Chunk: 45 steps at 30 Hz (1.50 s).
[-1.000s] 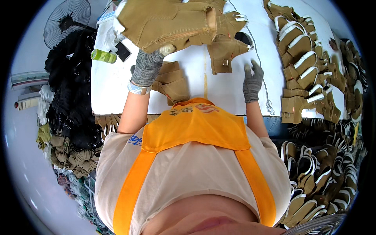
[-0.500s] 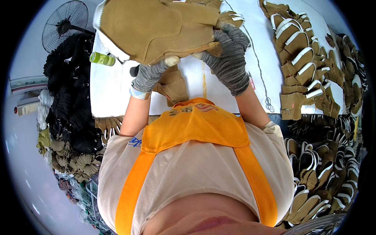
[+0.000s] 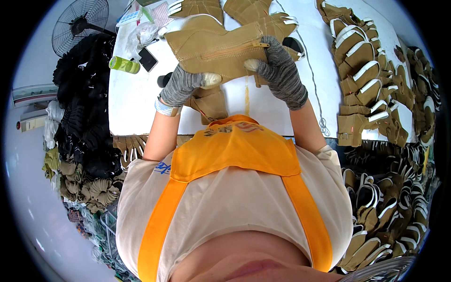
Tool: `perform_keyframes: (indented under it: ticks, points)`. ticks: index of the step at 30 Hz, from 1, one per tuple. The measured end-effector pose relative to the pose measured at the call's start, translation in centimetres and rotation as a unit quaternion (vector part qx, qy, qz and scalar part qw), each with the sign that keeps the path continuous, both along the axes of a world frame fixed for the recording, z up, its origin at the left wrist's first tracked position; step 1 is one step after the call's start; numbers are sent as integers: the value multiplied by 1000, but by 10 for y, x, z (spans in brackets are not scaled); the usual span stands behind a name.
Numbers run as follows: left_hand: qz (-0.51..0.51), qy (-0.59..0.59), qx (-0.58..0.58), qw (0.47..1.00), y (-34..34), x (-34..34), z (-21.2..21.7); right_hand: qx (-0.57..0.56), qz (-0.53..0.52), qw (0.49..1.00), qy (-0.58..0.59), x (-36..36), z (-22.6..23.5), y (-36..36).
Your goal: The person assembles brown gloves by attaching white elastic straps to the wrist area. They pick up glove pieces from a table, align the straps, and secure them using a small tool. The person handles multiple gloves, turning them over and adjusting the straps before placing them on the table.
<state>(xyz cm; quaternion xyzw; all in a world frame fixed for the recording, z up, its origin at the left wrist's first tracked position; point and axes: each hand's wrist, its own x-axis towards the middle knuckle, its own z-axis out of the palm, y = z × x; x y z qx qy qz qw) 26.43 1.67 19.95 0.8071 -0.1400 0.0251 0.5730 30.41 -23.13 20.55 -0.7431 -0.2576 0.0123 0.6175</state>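
Note:
A tan boot upper (image 3: 211,44) with a side zipper and a pale lining edge is held up over the white table. My left hand (image 3: 181,87), in a grey knit glove with light fingertips, grips its lower left part, thumb in front. At the upper's right end, beside the zipper pull, my right hand (image 3: 282,75) in a matching glove closes on it with the thumb on the near face. The fingers behind the upper are hidden. Just below, another tan upper (image 3: 209,103) lies on the table, and more tan uppers (image 3: 246,9) lie beyond.
A long row of tan uppers (image 3: 361,73) lines the table's right side, next to a thin cord (image 3: 312,70). At left are a green can (image 3: 124,65), a phone (image 3: 148,58), and a plastic bag (image 3: 141,35). Black material (image 3: 82,94) and a fan (image 3: 80,26) stand beyond the left edge.
The upper has been turned and lowered, so its zipper side now faces me and its pale-edged end points farther away. The phone and bag behind it have come into view.

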Motion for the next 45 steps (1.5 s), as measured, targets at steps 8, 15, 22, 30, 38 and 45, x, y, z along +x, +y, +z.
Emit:
perform_keyframes:
  ticks: [8, 15, 22, 30, 38, 45]
  points:
    - [-64, 27, 64, 996, 15, 10, 2, 53, 137, 967, 211, 3, -12, -19]
    - [47, -57, 60, 995, 0, 24, 24, 124, 19, 952, 280, -2, -19, 1]
    - [113, -294, 237, 919, -53, 9, 42, -91, -40, 993, -71, 2, -27, 9]
    - [111, -291, 256, 915, -53, 17, 26, -139, -66, 985, -75, -10, -20, 27]
    - [101, -306, 274, 906, -55, 14, 33, -8, -77, 997, 16, -11, -34, 40]
    - [194, -324, 247, 892, -39, 25, 35, -125, -200, 909, -344, -10, -61, 24]
